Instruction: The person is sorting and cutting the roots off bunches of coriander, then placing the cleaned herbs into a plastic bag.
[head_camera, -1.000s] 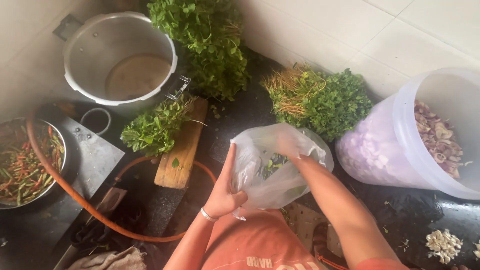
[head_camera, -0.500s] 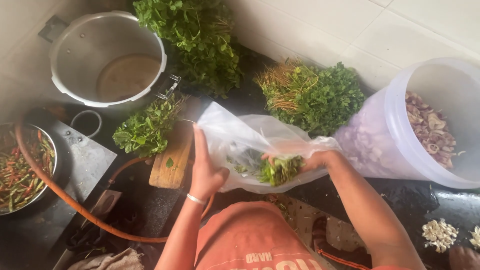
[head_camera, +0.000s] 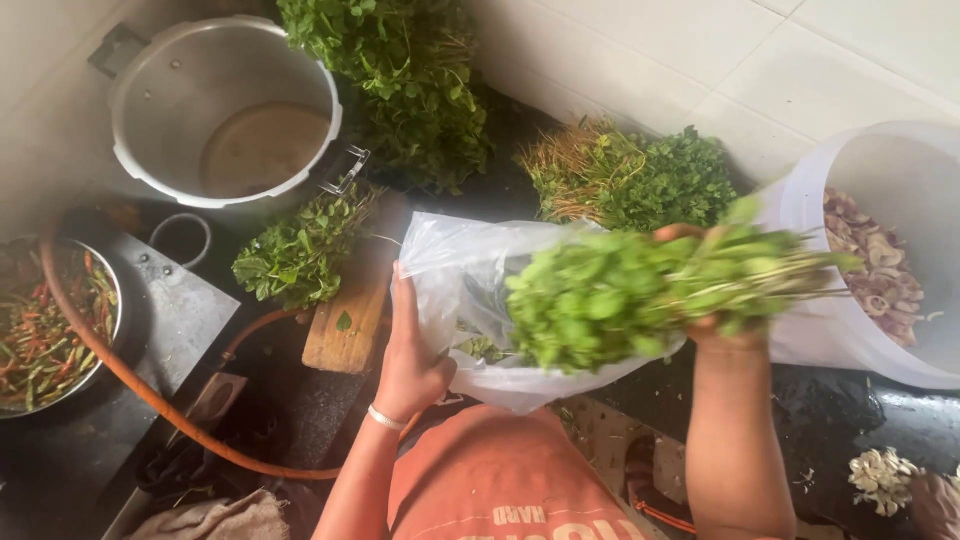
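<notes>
Your left hand (head_camera: 408, 352) still grips the clear plastic bag (head_camera: 470, 300) by its near-left edge. Your right hand (head_camera: 715, 300), inside the bag half a second ago, now holds the herb bunch (head_camera: 640, 295) lifted out, above the bag's right side.

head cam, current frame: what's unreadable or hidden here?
- Right hand: head view, mostly covered by the motion-blurred herb bunch it holds; finger placement unclear.
- Plastic bag held by the left hand: contents hidden behind the bunch and cloudy film.
- White tub: cut off by the right edge.
- Bowl of chopped vegetables: cut off by the left edge.
- Pot: contents indistinct.
</notes>
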